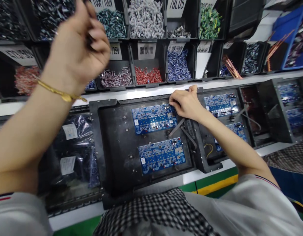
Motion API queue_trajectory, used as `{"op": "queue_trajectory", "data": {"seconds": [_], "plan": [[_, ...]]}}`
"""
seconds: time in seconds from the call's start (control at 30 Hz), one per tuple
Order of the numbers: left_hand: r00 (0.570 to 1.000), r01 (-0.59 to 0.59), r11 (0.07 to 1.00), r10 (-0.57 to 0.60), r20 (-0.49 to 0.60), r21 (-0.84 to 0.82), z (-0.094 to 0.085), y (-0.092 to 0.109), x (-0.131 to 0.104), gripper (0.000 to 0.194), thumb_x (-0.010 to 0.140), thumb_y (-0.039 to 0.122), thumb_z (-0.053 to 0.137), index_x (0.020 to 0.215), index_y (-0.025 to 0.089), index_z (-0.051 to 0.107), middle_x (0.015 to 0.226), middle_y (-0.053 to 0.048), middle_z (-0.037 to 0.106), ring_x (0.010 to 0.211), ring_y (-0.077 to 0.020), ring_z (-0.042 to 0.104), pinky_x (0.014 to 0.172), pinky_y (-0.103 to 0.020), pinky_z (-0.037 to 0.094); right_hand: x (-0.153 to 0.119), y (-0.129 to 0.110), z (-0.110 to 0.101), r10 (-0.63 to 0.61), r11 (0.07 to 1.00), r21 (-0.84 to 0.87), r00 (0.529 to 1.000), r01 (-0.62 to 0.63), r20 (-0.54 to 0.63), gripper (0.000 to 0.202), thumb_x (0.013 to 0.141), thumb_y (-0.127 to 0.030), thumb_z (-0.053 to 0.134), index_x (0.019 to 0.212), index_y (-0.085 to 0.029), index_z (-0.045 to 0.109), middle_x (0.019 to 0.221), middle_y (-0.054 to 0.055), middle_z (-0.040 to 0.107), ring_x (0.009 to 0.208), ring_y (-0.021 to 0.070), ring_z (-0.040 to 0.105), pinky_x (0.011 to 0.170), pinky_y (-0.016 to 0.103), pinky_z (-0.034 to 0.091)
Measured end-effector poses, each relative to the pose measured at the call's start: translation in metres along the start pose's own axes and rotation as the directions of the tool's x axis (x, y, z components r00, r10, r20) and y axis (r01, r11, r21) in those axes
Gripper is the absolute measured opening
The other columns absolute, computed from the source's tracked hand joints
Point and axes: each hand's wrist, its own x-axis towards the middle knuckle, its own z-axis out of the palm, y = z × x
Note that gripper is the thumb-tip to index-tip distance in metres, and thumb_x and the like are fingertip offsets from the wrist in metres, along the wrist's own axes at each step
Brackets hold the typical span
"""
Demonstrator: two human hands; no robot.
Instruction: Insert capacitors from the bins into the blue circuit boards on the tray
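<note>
While the left hand [84, 49] is raised at ten o'clock before the bins, its fingers curled inward, blur and the turned palm hide whether they pinch anything. A yellow bracelet [61, 91] circles that wrist. Toward two o'clock, the right hand [186, 103] has its fingers bent down and bunched at the top right corner of the upper circuit board [153, 119]; I cannot tell whether the tips grip a part. That blue board lies at the centre in a black tray [117, 141], with the lower circuit board [162, 155] below it, toward six o'clock. A label reading "CBB 104/100" [147, 50] fronts red components [148, 75] at twelve; at one o'clock, what seems to be "2.2UF/100V" [176, 47] marks blue-violet ones [178, 65]. Higher, near twelve, "78L05" [176, 7] is plain, and a cropped tag at eleven ends "/100V" [103, 4]. Toward eight o'clock, clear plastic bagging [81, 141] bears two white stickers [68, 165], too small to read.
</note>
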Motion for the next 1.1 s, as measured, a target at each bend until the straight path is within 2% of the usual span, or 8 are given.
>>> {"op": "queue_trajectory", "data": {"seconds": [0.07, 0.17, 0.37, 0.53, 0.73, 0.83, 1.0, 1.1], "plan": [[0.999, -0.053, 0.997, 0.053, 0.006, 0.056, 0.01, -0.032, -0.016, 0.029, 0.102, 0.024, 0.035, 0.105, 0.009, 0.059, 0.062, 0.005, 0.046, 0.058, 0.0047, 0.039, 0.058, -0.006, 0.021, 0.0, -0.001, -0.001, -0.004, 1.0, -0.002, 1.0, 0.004, 0.01, 0.021, 0.086, -0.022, 0.037, 0.085, -0.019, 0.058, 0.087, 0.005, 0.064, 0.081, 0.0214, 0.055, 0.08, 0.043, 0.023], [0.991, 0.114, 0.982, -0.102, -0.082, 0.153, 0.01, -0.077, -0.033, 0.023, 0.097, 0.009, 0.038, 0.098, 0.006, 0.061, 0.069, 0.0, 0.052, 0.054, 0.0001, 0.042, 0.049, -0.011, 0.028, 0.0, -0.003, -0.003, -0.009, 1.0, -0.009, 1.0, 0.01, 0.024, 0.023, 0.087, -0.023, 0.037, 0.086, -0.019, 0.059, 0.088, 0.005, 0.065, 0.083, 0.0218, 0.056, 0.08, 0.043, 0.023], [0.937, 0.337, 0.911, -0.301, -0.179, 0.236, 0.002, -0.132, -0.052, 0.02, 0.092, 0.009, 0.047, 0.081, 0.005, 0.063, 0.068, -0.004, 0.057, 0.045, -0.0003, 0.039, 0.039, -0.012, 0.025, 0.004, 0.0, -0.001, -0.005, 1.0, 0.011, 1.0, 0.005, 0.021, 0.025, 0.088, -0.028, 0.04, 0.088, -0.02, 0.064, 0.091, 0.004, 0.069, 0.085, 0.0229, 0.058, 0.085, 0.047, 0.023], [0.916, 0.389, 0.902, -0.358, -0.182, 0.185, 0.004, -0.149, -0.06, 0.02, 0.093, 0.016, 0.049, 0.081, 0.006, 0.062, 0.061, 0.001, 0.048, 0.043, -0.0012, 0.038, 0.038, -0.012, 0.022, 0.004, -0.007, -0.004, 0.046, 0.999, 0.027, 0.999, -0.046, -0.006, 0.025, 0.087, -0.029, 0.044, 0.085, -0.019, 0.067, 0.09, 0.006, 0.071, 0.083, 0.0237, 0.059, 0.087, 0.05, 0.024], [0.899, 0.419, 0.904, -0.4, -0.177, 0.085, 0.014, -0.156, -0.072, 0.024, 0.095, 0.016, 0.045, 0.073, 0.011, 0.055, 0.057, 0.003, 0.042, 0.04, -0.0017, 0.031, 0.037, -0.013, 0.018, -0.025, -0.061, -0.023, 0.012, 0.978, 0.208, 0.998, 0.001, -0.061, 0.026, 0.091, -0.033, 0.043, 0.09, -0.021, 0.066, 0.092, 0.003, 0.071, 0.081, 0.02, 0.06, 0.082, 0.042, 0.026], [0.902, 0.423, 0.903, -0.411, -0.131, 0.078, 0.018, -0.155, -0.079, 0.025, 0.094, 0.017, 0.046, 0.07, 0.012, 0.052, 0.057, 0.004, 0.04, 0.04, -0.0019, 0.031, 0.037, -0.013, 0.019, -0.035, -0.074, -0.029, -0.005, 0.987, 0.162, 0.997, 0.017, -0.073, 0.025, 0.089, -0.035, 0.044, 0.088, -0.021, 0.065, 0.09, 0.004, 0.07, 0.078, 0.0199, 0.058, 0.084, 0.043, 0.026], [0.915, 0.397, 0.9, -0.372, -0.157, 0.182, 0.01, -0.155, -0.085, 0.021, 0.094, 0.009, 0.042, 0.091, 0.008, 0.062, 0.065, 0.001, 0.05, 0.044, -0.0024, 0.041, 0.04, -0.013, 0.027, -0.027, -0.041, -0.017, 0.125, 0.992, 0.019, 0.991, -0.124, -0.057, 0.019, 0.082, -0.029, 0.046, 0.088, -0.019, 0.062, 0.098, 0.008, 0.067, 0.086, 0.0258, 0.057, 0.084, 0.048, 0.026], [0.919, 0.39, 0.894, -0.362, -0.157, 0.222, 0.002, -0.157, -0.084, 0.018, 0.095, 0.016, 0.047, 0.085, 0.009, 0.061, 0.063, 0.002, 0.05, 0.041, -0.0011, 0.037, 0.038, -0.013, 0.022, -0.02, -0.018, -0.004, 0.157, 0.987, 0.02, 0.987, -0.157, -0.015, 0.016, 0.08, -0.028, 0.047, 0.085, -0.019, 0.059, 0.103, 0.01, 0.066, 0.09, 0.0277, 0.057, 0.081, 0.048, 0.027]]}}
